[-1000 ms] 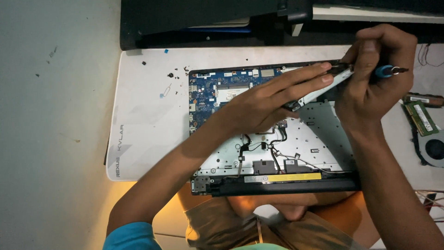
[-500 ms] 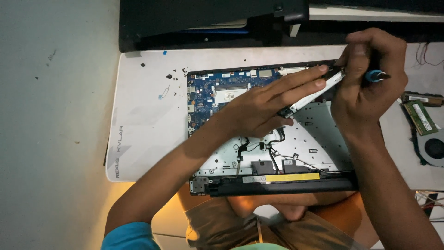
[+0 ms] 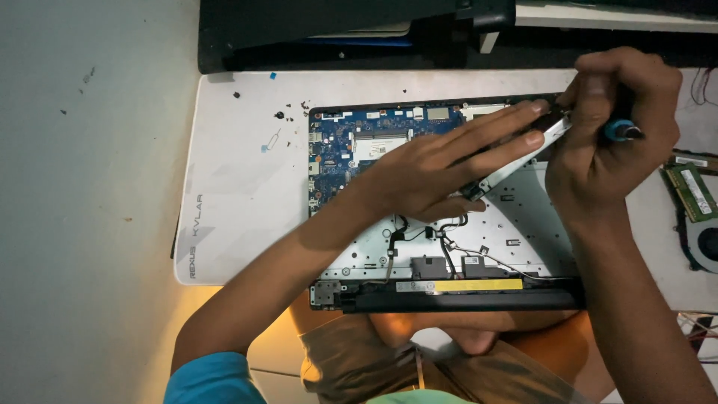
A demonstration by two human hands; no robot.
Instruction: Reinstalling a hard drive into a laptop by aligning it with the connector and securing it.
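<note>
The right hand is curled into a fist around a screwdriver, whose blue handle end sticks out between the fingers; the tip is hidden under the hand, near the top right corner of the opened laptop. The left hand lies flat across the laptop's insides with its fingers stretched out and close together, the fingertips pressing on a thin silver bracket that runs at a slant just beside the right hand. The bracket sits over the white inner frame, to the right of the blue circuit board. Black wires loop below the left palm, and a yellow strip lies along the laptop's near edge.

The laptop rests on a white mat speckled with small dark screws. At the right edge lie a green memory stick and a round fan. A black case stands behind the mat.
</note>
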